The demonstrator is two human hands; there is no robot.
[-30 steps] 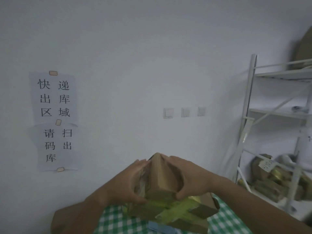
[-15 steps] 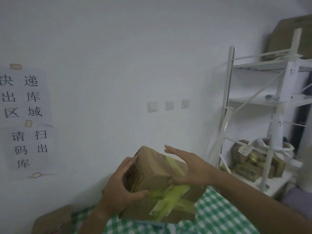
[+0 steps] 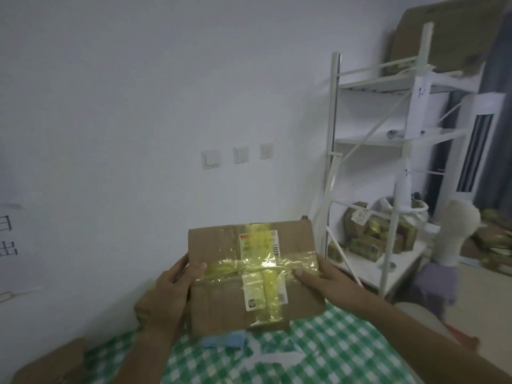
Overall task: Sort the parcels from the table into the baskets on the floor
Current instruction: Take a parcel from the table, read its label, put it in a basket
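Two hands have the parcel [image 3: 250, 275] up off the green-checked table [image 3: 318, 353], label side facing you. Your left hand [image 3: 169, 292] wraps its left edge with the thumb laid over the yellow tape; your right hand [image 3: 322, 275] clasps the right edge the same way. By the look of it, you are reading the shipping label [image 3: 259, 243] to decide where it goes. No basket shows in this view, so next you will need to turn down toward the floor. Beyond stands a white shelf rack [image 3: 333, 162] holding more taped boxes.
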